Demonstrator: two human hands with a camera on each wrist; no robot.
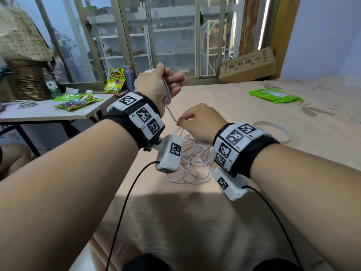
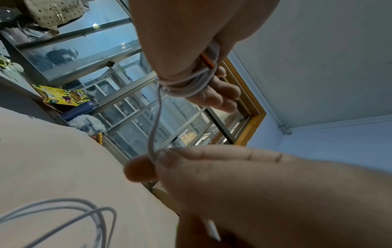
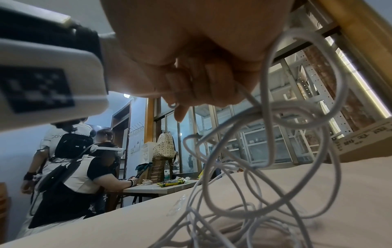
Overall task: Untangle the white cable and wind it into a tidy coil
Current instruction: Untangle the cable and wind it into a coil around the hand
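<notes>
The white cable (image 1: 192, 163) lies as a loose tangle on the beige bed sheet (image 1: 244, 114) under my wrists. My left hand (image 1: 170, 81) is raised above it, with several turns of the cable (image 2: 186, 85) wound round the fingers; its thumb pins an orange-tipped plug (image 2: 206, 62) against them. One strand (image 1: 170, 112) runs down from that coil to my right hand (image 1: 180, 122), which pinches it between thumb and forefinger (image 2: 148, 169). In the right wrist view the loops (image 3: 275, 151) hang from the right hand (image 3: 201, 80) to the bed.
A grey table (image 1: 48, 114) at the left holds snack packets (image 1: 78, 102), a water bottle (image 1: 51, 83) and a small cord bundle. A green packet (image 1: 275, 95) lies on the bed; a cardboard box (image 1: 248, 65) leans at the window. People (image 3: 74, 176) are at the table.
</notes>
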